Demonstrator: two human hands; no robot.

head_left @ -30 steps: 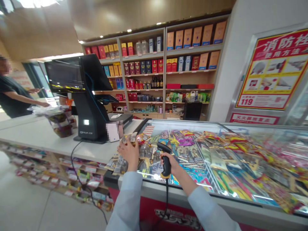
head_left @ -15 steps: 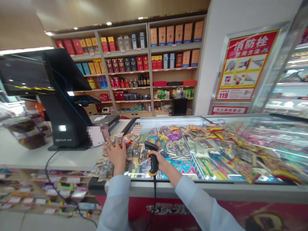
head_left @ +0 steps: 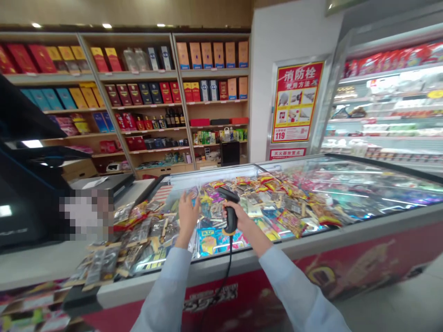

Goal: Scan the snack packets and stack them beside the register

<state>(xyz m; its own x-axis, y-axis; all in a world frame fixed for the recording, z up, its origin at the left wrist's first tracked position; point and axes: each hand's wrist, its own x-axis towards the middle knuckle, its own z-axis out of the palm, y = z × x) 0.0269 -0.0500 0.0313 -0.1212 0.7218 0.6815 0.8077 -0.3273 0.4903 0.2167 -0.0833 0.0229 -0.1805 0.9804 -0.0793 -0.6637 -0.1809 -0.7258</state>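
My right hand (head_left: 238, 215) is wrapped round the grip of a black barcode scanner (head_left: 231, 218), its head pointing up and away and its cable hanging down in front of the freezer. Left of it, my left hand (head_left: 188, 213) is raised over the glass-topped chest freezer (head_left: 162, 177), fingers apart and holding nothing. Beneath and around both hands lie many wrapped snack packs on sticks. Clear-wrapped dark packs (head_left: 104, 260) cover the freezer's left corner, and a red and yellow packet (head_left: 136, 216) lies among them. Blue packs (head_left: 208, 242) show under the glass between my hands.
At the left, a black checkout terminal (head_left: 27, 184) stands on the white counter (head_left: 27, 272). Shelves of boxed bottles (head_left: 204, 69) line the back wall, beside a red fire-hydrant sign (head_left: 297, 102). A lit open cooler (head_left: 391, 110) stands at the right.
My view has turned to the right. My left hand has moved from above the packs by the terminal toward the scanner. My right hand still grips the scanner.
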